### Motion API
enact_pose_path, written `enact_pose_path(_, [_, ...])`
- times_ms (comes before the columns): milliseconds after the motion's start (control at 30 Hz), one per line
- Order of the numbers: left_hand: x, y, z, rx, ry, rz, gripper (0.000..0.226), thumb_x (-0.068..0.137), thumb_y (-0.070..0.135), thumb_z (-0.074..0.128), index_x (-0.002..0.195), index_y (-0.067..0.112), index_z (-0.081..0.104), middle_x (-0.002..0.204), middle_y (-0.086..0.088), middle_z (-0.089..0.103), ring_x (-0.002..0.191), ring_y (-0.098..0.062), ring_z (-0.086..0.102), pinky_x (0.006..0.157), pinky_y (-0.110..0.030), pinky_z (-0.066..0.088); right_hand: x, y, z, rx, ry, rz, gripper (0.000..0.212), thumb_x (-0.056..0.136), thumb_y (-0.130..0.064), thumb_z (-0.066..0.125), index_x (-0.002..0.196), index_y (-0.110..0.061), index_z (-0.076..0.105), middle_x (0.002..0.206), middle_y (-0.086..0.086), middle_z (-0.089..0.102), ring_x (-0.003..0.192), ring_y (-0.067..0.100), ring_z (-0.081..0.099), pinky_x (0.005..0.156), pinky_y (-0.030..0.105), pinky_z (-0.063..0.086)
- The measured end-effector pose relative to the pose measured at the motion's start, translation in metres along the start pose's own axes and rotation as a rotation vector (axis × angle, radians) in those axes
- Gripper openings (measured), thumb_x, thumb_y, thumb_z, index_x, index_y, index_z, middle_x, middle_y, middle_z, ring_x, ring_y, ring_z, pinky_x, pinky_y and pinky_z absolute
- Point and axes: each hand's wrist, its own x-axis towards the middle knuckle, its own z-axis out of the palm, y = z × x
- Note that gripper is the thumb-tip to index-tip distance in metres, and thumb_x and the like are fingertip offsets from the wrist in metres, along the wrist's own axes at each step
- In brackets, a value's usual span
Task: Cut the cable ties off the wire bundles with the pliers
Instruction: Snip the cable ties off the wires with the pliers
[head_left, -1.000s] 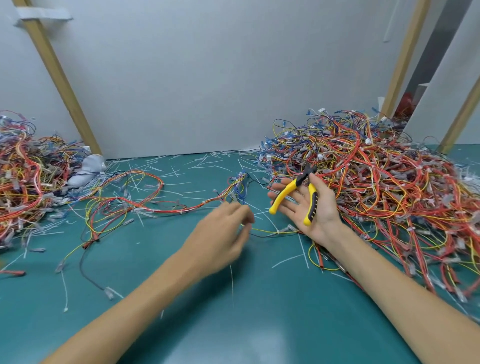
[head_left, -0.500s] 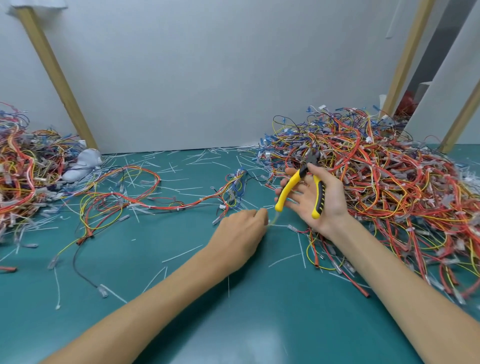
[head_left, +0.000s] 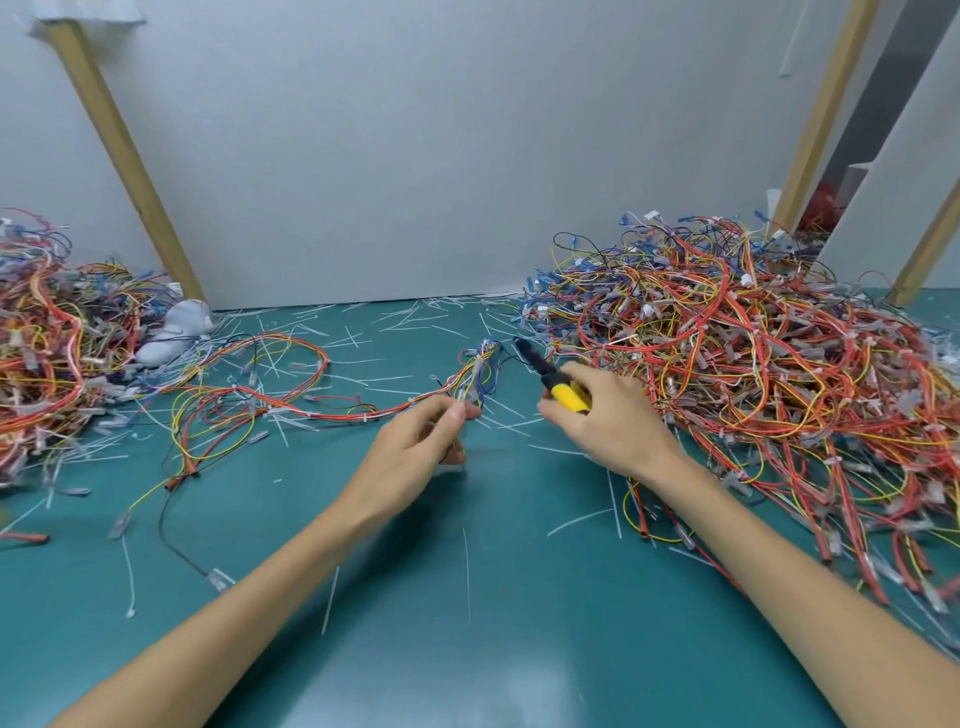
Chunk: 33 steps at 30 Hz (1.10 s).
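Head view, over a green worktop (head_left: 467, 649). Just left of the big wire heap (head_left: 753, 374): right hand (head_left: 608, 421), fingers curled round the yellow handles of the pliers (head_left: 558, 387), black nose aimed away from the heap; nose too blurred to tell whether parted. Further left of the heap, near the pliers but apart from them: left hand (head_left: 410, 447), thumb and forefinger pinching one end of a loose wire bundle (head_left: 475, 379). Trails from there across the worktop, away from the heap, in red and yellow loops. Scattered left of the heap, around the bundle: loose white cable-tie pieces (head_left: 358, 338). Far from the heap, at the opposite edge: second wire pile (head_left: 47, 353), pale cloth lump (head_left: 176, 332) just beside it.
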Motion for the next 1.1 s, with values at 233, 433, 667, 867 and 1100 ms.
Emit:
enact_pose_path(233, [-0.01,-0.003,-0.019,0.373,0.211,0.161,0.011,0.087,0.028,0.069,0.091,0.037,0.074,0.09,0.008,0.048,0.089,-0.001,0.049,0.078,-0.011,0.037,-0.007,-0.006,0.001,-0.441,-0.117,-0.211,0.043,0.073,-0.051,0.06,0.112,-0.033,0.061,0.092,-0.006,0.057,0.092,0.019,0.051,0.075,0.03,0.035])
enact_pose_path(433, [-0.029,0.0,-0.045,0.369,0.255,0.247,0.018,0.085,0.005,0.071,0.09,0.021,0.074,0.078,0.007,0.068,0.067,-0.003,0.065,0.064,-0.01,0.047,-0.02,-0.031,0.014,-0.504,-0.049,-0.331,0.045,0.072,-0.049,0.061,0.113,-0.032,0.063,0.09,-0.005,0.053,0.084,0.017,0.037,0.078,0.032,0.032])
enact_pose_path(667, [-0.041,-0.004,-0.048,0.255,0.204,0.162,0.019,0.081,-0.001,0.073,0.08,0.017,0.068,0.071,0.003,0.073,0.068,-0.007,0.072,0.069,-0.023,0.057,-0.035,-0.058,0.016,-0.61,-0.046,-0.366,0.044,0.074,-0.051,0.058,0.111,-0.027,0.062,0.092,-0.002,0.052,0.089,0.023,0.042,0.083,0.036,0.037])
enact_pose_path(867, [-0.044,-0.004,-0.045,0.324,0.224,0.27,0.021,0.073,-0.007,0.077,0.073,0.014,0.076,0.076,0.007,0.07,0.07,-0.006,0.068,0.068,-0.02,0.055,-0.042,-0.071,0.019,-0.676,-0.085,-0.354,0.043,0.076,-0.053,0.059,0.11,-0.025,0.059,0.094,0.002,0.05,0.091,0.025,0.04,0.084,0.038,0.037])
enact_pose_path(1100, [-0.048,-0.004,-0.041,0.291,0.28,0.144,0.017,0.069,0.015,0.086,0.071,0.029,0.077,0.061,0.01,0.068,0.056,-0.008,0.062,0.057,-0.015,0.043,-0.046,-0.073,0.022,-0.696,-0.065,-0.363,0.04,0.074,-0.052,0.06,0.102,-0.023,0.059,0.09,0.0,0.05,0.087,0.024,0.04,0.08,0.038,0.036])
